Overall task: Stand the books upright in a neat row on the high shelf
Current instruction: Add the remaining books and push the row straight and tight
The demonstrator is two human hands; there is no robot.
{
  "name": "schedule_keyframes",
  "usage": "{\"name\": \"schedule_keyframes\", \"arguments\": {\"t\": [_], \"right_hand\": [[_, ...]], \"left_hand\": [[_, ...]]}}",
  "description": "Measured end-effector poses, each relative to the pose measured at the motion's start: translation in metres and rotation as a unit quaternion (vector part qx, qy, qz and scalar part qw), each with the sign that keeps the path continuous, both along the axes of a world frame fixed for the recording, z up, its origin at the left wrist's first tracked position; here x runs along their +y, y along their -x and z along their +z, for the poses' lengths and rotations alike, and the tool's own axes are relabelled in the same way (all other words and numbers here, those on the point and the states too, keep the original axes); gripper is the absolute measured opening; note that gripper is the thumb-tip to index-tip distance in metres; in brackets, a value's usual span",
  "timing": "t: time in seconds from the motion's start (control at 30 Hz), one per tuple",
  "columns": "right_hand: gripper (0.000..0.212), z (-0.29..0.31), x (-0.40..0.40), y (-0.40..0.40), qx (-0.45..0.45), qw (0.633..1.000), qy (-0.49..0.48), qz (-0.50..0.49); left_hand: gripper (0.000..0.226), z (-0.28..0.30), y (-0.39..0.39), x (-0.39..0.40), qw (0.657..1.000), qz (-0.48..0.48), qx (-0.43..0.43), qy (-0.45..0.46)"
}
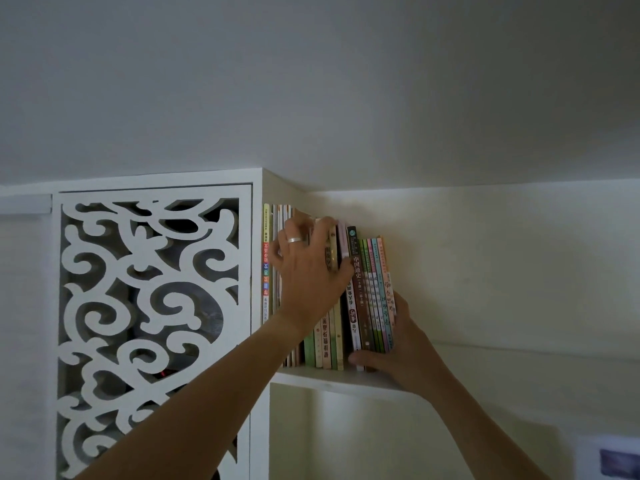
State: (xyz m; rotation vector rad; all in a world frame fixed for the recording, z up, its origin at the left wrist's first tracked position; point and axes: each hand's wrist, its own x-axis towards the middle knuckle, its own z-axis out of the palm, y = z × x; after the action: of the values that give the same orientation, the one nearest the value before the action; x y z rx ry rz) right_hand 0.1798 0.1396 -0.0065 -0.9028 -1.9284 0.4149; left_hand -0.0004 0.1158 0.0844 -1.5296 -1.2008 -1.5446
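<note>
While upright on white wooden high shelf (332, 377): row of thin colourful paperback books (325, 344)
Left hand (308, 268): fingers curled over book tops
Right hand (398, 351): gripping rightmost books' lower end

Ceiling (311, 81): plain white, dim | wall (502, 265): cream, brighter near the top corner | cabinet door (152, 323): white scrollwork cut-outs, dark behind | picture (613, 462): pale-framed, low right on the wall
</note>
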Motion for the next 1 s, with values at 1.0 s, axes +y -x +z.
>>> {"name": "schedule_keyframes", "arguments": {"t": [1.0], "right_hand": [[0.076, 0.010, -0.008, 0.000, 0.089, 0.992, 0.089, 0.030]], "left_hand": [[0.086, -0.047, -0.046, -0.102, 0.972, -0.095, -0.109, 0.183]]}}
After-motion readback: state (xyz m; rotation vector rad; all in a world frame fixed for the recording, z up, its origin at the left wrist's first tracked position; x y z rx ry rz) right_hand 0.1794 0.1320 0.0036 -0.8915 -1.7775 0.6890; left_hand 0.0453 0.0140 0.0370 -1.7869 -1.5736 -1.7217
